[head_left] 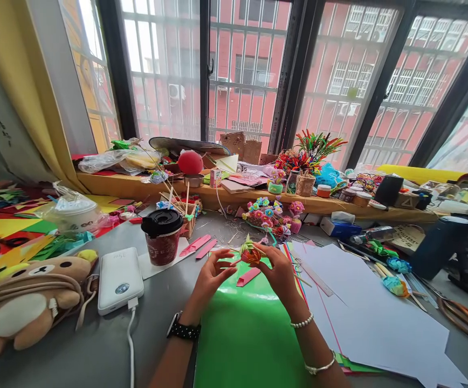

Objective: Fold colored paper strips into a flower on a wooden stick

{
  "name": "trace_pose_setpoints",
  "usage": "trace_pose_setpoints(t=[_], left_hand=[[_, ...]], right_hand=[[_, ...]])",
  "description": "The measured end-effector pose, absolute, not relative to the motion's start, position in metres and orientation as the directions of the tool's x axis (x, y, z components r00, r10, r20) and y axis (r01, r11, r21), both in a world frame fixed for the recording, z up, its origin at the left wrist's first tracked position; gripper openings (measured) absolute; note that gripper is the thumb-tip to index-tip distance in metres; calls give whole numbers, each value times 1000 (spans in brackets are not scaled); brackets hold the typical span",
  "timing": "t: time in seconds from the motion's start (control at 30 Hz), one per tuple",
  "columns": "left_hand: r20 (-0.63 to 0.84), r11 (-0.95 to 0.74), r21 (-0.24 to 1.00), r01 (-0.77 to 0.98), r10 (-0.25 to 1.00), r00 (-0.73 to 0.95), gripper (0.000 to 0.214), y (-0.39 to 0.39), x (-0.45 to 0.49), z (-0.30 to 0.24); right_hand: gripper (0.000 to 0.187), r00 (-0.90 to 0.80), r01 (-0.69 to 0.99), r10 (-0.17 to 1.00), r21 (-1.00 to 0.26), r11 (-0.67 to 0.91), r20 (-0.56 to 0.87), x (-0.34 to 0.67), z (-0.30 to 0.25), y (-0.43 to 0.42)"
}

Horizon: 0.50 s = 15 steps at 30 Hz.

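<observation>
My right hand [279, 274] holds a folded paper flower [252, 255], orange-red with green pointed tips, pinched between thumb and fingers above a green board [250, 339]. To the left of the flower is my left hand [212, 272], its fingers curled around a small pink piece of folded paper [232, 263] at the fingertips; its far end is partly hidden. Below the flower a pink folded paper strip [248, 277] lies on the board. Two more pink strips, one of them this pink strip [206, 248], lie beyond my left hand.
White paper sheets [373, 302] and a clear ruler [317, 280] lie at right. A lidded cup [162, 237], a white power bank [121, 280] with its cable and a plush bear [32, 302] stand at left. Colourful craft flowers [266, 215] are behind.
</observation>
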<state>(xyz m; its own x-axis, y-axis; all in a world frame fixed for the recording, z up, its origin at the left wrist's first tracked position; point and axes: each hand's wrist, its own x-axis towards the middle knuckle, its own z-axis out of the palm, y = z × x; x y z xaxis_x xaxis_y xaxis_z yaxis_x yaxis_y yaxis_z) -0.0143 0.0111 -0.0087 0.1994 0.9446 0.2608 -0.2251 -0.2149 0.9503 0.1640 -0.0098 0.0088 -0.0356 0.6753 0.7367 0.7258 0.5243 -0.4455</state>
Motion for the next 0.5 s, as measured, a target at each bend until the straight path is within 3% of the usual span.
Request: trace_pose_setpoints(t=[0.1,0.37,0.5], left_hand=[[175,-123,975,-188,939,297,32,9,-12,-7],[205,-145,969,-200,923,325,26,4,-9,-3],[249,-180,948,-263,934,255,49,4,-7,-4]], right_hand=[[33,-59,735,663,-417,535,747,160,8,-10],[33,-102,732,670,-400,551,736,150,7,-13],[33,-118,723,661,-392,569,741,150,6,-13]])
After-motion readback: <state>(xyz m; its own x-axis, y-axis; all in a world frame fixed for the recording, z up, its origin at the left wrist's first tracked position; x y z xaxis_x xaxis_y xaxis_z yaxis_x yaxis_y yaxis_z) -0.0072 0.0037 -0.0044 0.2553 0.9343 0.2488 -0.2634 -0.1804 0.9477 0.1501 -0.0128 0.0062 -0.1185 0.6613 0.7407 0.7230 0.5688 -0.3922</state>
